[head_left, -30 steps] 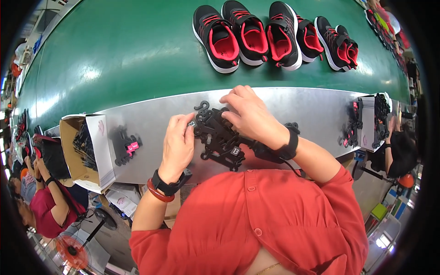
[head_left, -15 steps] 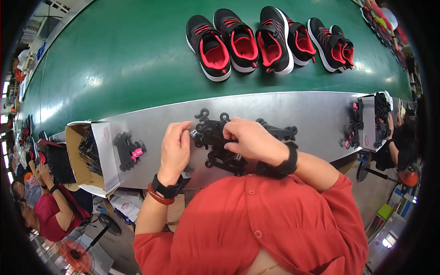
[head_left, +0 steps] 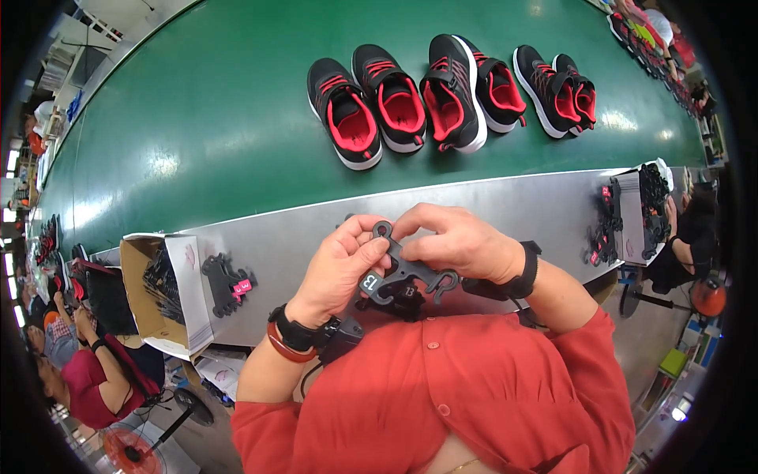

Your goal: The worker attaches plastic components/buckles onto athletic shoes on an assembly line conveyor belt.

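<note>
A black plastic shoe hanger (head_left: 407, 271) with curled hooks and a small dark size tag is held up in front of my red shirt. My left hand (head_left: 335, 275) is closed on its left side, thumb pressed near the upper loop. On the other side, the fingers of my right hand (head_left: 462, 246) pinch the hanger's upper edge. More black hangers (head_left: 404, 305) lie beneath it on the metal ledge, mostly hidden by my hands and the held piece.
Left of me stands a cardboard box (head_left: 193, 294) of black pieces, with pink-tagged hangers (head_left: 224, 283) beside it. More hangers (head_left: 608, 221) and another box (head_left: 632, 215) are at the right. Black-and-red shoes (head_left: 399, 107) stand on the green conveyor belt (head_left: 213, 118). People sit on both sides.
Both hands have closed on one hanger and raised it off the pile. My left hand has moved right, toward the other hand. The shoes now appear lower and slightly left in view.
</note>
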`<act>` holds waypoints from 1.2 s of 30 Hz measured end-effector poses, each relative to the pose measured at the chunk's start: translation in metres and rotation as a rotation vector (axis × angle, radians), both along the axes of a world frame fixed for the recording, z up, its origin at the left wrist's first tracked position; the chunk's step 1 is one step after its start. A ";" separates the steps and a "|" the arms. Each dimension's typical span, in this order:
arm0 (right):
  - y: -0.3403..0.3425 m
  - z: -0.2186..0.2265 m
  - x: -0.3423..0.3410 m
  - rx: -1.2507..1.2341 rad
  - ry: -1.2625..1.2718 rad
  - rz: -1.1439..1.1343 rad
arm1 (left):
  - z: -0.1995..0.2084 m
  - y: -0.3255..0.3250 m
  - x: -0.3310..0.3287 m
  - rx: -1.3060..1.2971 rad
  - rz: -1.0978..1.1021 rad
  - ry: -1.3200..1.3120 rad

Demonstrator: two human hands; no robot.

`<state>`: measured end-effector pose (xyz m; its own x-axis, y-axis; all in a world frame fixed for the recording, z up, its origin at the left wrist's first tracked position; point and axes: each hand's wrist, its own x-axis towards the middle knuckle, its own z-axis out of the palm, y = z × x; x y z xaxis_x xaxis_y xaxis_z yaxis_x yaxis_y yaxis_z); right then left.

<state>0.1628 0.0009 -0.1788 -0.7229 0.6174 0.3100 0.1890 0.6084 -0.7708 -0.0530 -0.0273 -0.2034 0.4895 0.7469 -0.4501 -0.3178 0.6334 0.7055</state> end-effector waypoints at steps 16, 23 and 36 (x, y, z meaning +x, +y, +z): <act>0.045 -0.016 -0.002 -1.126 0.192 -0.488 | -0.020 0.100 -0.008 1.181 0.117 1.142; 0.040 -0.029 -0.016 -1.147 0.122 -0.336 | -0.041 0.116 -0.012 1.309 -0.075 1.067; 0.046 -0.033 -0.017 -1.187 0.029 -0.214 | -0.036 0.108 -0.017 1.488 -0.087 1.335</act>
<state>0.1455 0.0473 -0.2120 -0.5737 0.6349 -0.5174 0.1728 -0.5237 -0.8342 -0.0702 0.0804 -0.2399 0.4816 0.8071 0.3415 0.7493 -0.5813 0.3171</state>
